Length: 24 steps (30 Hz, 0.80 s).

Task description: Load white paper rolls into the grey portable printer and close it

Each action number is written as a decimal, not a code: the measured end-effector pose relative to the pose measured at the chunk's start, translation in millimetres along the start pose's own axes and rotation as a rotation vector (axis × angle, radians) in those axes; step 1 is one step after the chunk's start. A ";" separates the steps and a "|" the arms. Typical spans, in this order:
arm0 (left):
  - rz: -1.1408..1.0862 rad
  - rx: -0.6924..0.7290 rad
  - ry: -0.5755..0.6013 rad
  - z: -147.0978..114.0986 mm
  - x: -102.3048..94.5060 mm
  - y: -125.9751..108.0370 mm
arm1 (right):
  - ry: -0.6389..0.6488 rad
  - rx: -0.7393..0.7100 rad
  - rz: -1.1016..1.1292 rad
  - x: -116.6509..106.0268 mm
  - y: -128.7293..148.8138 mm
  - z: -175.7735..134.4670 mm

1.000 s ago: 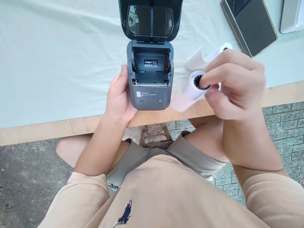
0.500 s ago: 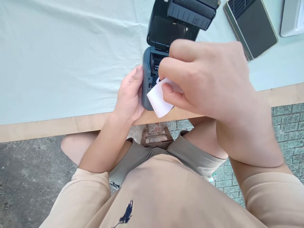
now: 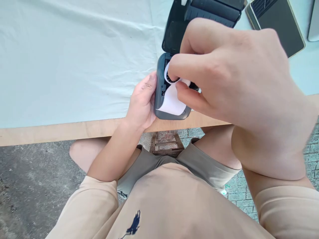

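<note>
A dark grey portable label printer (image 3: pixel 159 99) lies near the table's front edge with its lid (image 3: pixel 172 35) swung up and back. My left hand (image 3: pixel 143 99) is closed around the printer's left side, thumb along the edge. Over the open compartment, my right hand (image 3: pixel 224 69) pinches a white paper roll (image 3: pixel 174 99) between thumb and fingers. The roll's dark core end faces left, and its loose paper end hangs over the printer's front rim. My right fingers and knuckles hide the compartment's right part.
A dark-faced rectangular device (image 3: pixel 276 25) lies at the upper right, with a pale grey object (image 3: pixel 314 26) beyond it. Pale cloth (image 3: pixel 74 66) covers the table up to a bare wooden front edge (image 3: pixel 62 131). Below is a wooden stool (image 3: pixel 166 151).
My right hand has turned and brought the paper roll into the compartment opening, its core end now showing. Hands and printer appear slightly further right in view.
</note>
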State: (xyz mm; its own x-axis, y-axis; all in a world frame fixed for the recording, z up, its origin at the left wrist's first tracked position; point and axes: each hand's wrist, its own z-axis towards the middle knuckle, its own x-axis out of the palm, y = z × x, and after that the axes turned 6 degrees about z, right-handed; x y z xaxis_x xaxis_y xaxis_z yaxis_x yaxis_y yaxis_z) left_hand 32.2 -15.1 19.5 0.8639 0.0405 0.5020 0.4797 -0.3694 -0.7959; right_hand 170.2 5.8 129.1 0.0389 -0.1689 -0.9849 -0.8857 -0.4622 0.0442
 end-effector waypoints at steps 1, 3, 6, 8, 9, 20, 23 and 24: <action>-0.009 0.008 -0.009 -0.1 0.2 0.6 | -0.021 -0.012 0.000 -1.7 -0.1 -2.6; -0.041 0.026 -0.012 0.1 0.6 1.7 | -0.066 -0.042 0.013 -4.3 -0.4 -7.8; -0.081 0.038 0.003 0.7 0.9 2.4 | -0.080 -0.058 0.042 -3.4 -0.3 -10.7; -0.085 0.033 0.024 0.5 0.8 1.7 | -0.079 -0.060 0.063 -0.1 0.5 -8.3; -0.079 0.029 0.036 0.1 0.6 1.0 | -0.078 -0.058 0.071 1.8 1.1 -6.4; -0.025 0.032 0.090 -0.3 -3.2 1.8 | 0.079 0.134 0.059 9.9 1.1 6.9; 0.001 0.018 0.067 -0.1 -3.3 2.0 | 0.073 0.147 0.035 11.2 2.6 5.0; 0.009 0.011 0.063 0.0 -3.4 2.0 | 0.064 0.140 0.031 11.5 3.1 4.0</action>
State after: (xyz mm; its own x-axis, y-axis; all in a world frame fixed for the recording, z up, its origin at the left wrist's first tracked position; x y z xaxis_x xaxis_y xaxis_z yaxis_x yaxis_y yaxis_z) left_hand 30.2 -16.0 16.2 0.8570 -0.0218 0.5148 0.4738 -0.3595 -0.8039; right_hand 166.0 6.0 117.3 0.0362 -0.2378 -0.9706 -0.9425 -0.3311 0.0459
